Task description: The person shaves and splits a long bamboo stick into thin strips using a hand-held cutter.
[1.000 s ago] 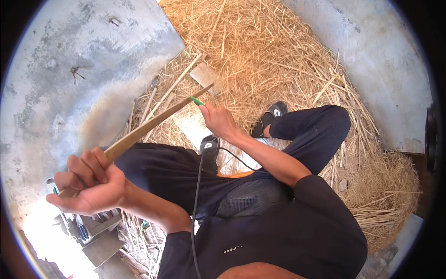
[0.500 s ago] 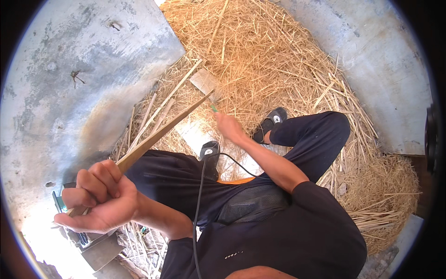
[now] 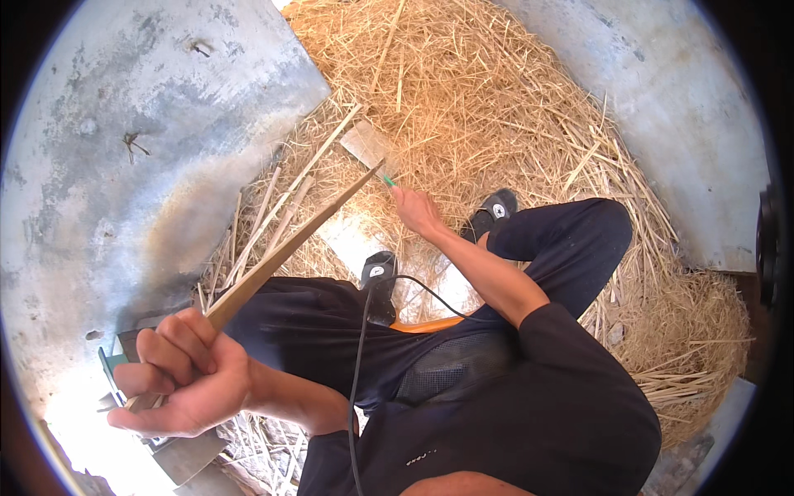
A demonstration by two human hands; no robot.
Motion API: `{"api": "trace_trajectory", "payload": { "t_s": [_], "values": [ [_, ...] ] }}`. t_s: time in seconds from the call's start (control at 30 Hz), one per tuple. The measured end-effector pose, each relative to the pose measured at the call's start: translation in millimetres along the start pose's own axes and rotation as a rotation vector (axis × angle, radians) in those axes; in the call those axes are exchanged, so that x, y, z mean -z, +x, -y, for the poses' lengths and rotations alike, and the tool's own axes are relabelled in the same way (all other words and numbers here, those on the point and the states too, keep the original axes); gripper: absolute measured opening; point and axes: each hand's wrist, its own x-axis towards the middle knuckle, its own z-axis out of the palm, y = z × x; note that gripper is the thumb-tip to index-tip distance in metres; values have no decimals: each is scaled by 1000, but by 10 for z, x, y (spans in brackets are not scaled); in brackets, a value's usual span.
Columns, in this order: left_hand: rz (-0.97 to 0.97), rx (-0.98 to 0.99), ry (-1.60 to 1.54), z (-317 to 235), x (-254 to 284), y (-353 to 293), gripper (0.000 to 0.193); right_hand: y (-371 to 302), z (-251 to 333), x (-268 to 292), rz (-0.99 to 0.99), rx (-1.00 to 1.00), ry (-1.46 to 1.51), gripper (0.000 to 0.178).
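My left hand is closed around the near end of a long, flat wooden strip, probably bamboo. The strip slants up and to the right over my leg, its tapered far tip beside my right hand's tool. Farther off, my right hand grips a thin green-handled tool. Just beyond the handle is a flat, pale grey-brown rectangular piece; I cannot tell whether it is the tool's blade or a separate piece. The strip's tip partly overlaps that spot.
Straw-like shavings cover the floor. Loose strips lie left of my feet. Grey panels rise at the left, and another wall stands at the right. A dark cable crosses my lap. More shavings heap at the right.
My right hand and the green-handled tool have shifted slightly right and away from me. My left hand and the strip's near end have moved a little right and down.
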Motion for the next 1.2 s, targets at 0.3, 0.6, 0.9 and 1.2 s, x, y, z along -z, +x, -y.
{"api": "trace_trajectory", "payload": {
  "t_s": [0.3,0.6,0.9,1.2],
  "values": [
    [-5,-11,85,24,88,87,53,191,-95,-83,-99,69,-135,45],
    [-136,-19,145,36,70,69,51,436,-568,-551,39,195,-17,40],
    [-158,-69,167,52,130,59,52,227,-684,-343,-118,43,28,38],
    [11,-22,-19,27,191,36,52,419,-607,-549,267,19,-217,40]
  ]
}}
